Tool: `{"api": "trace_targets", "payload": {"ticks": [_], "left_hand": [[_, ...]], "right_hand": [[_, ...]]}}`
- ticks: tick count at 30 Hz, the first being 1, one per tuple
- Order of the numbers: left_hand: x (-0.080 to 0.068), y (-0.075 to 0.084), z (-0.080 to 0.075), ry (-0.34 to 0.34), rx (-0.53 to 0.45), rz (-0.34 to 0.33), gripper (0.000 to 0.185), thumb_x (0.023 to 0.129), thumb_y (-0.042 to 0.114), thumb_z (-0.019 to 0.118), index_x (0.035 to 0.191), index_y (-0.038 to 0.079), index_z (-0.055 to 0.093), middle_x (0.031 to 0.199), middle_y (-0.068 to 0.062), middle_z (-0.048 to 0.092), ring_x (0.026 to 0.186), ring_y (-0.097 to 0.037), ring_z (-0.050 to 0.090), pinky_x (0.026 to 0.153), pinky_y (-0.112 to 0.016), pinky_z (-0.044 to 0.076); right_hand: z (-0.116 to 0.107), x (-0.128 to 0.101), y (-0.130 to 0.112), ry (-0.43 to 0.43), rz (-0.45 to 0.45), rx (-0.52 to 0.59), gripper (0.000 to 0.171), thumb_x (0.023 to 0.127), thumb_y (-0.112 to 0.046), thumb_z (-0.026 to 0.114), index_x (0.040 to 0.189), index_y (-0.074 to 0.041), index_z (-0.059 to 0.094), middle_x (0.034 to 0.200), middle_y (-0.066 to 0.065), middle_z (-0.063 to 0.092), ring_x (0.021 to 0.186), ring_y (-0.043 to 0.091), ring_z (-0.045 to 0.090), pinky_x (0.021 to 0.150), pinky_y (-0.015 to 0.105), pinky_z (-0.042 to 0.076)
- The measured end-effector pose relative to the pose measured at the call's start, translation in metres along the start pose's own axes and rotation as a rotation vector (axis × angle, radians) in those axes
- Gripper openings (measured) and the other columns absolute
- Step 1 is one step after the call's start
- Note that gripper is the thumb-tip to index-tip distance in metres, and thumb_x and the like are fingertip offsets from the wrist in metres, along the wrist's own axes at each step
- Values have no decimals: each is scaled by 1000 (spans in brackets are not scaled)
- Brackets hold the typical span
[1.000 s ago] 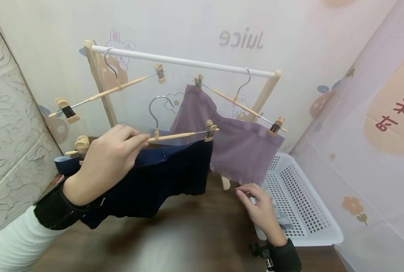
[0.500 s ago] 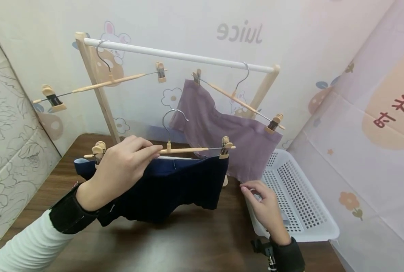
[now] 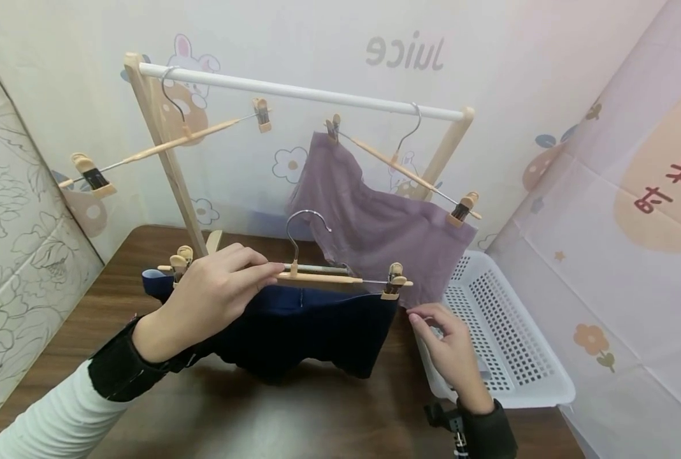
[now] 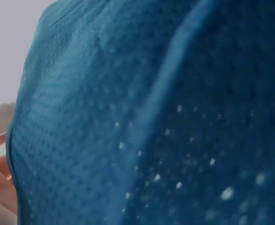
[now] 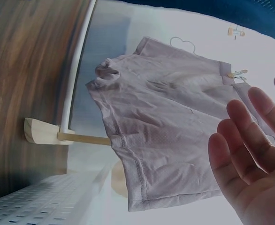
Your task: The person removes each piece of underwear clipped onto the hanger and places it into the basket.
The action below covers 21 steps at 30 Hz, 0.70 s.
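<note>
At left, a bare hanger [image 3: 159, 148] hangs from the rail [image 3: 306, 94] near the far left corner of the surface [image 3: 294, 421]. Within the last second, the clip hanger [image 3: 323, 278] bearing the dark blue garment [image 3: 317, 325] has dropped rightward; its hook stands free below the rail, so this piece is judged unhung. The left hand [image 3: 211, 284] pinches its bar. Mauve shorts [image 3: 386, 229] hang toward the far right. The right hand [image 3: 446, 341], fingers loosely bent, grips nothing beside their hem; contact unconfirmed. A basket [image 3: 523, 400] occupies the right edge.

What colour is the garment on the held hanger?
Dark blue; the garment shows best in the head view.
</note>
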<state>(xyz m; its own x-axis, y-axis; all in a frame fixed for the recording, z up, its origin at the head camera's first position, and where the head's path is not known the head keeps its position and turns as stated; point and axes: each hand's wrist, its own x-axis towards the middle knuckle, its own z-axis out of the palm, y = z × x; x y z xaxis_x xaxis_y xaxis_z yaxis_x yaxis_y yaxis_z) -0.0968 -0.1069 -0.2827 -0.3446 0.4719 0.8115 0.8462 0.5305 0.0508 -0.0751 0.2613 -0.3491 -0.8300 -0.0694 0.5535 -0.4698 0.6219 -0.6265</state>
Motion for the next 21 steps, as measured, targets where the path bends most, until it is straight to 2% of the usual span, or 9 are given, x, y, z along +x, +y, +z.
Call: {"api": "trace_targets", "payload": {"ticks": [8,14,17,21], "left_hand": [[-2,2,2,1,-22,13,42,103,33,44,99,6,75,81,-4,66,71,-15,57,56,-26,45],[-4,1,2,15,-47,9,40,102,32,46,100,5,75,83,-4,67,73,-16,59,58,-27,46],[-4,2,3,12,-53,7,40,102,32,47,100,4,75,84,-4,67,74,-16,60,59,-27,47],[-4,3,4,2,-55,4,38,102,31,47,100,5,75,85,-3,67,75,-15,60,59,-26,46]], "right_hand": [[-1,-1,-1,-10,-5,32,16,89,5,65,91,-8,74,91,7,71,88,-4,59,79,9,47],[-3,2,0,-22,4,58,12,91,6,61,94,0,72,92,7,71,88,-6,60,77,10,48],[-4,6,-1,-28,13,134,12,92,7,58,95,5,70,93,1,71,88,-5,63,76,13,52],[-8,13,-6,-57,-3,352,15,95,8,51,100,13,64,97,-4,72,90,3,69,75,18,56]]}}
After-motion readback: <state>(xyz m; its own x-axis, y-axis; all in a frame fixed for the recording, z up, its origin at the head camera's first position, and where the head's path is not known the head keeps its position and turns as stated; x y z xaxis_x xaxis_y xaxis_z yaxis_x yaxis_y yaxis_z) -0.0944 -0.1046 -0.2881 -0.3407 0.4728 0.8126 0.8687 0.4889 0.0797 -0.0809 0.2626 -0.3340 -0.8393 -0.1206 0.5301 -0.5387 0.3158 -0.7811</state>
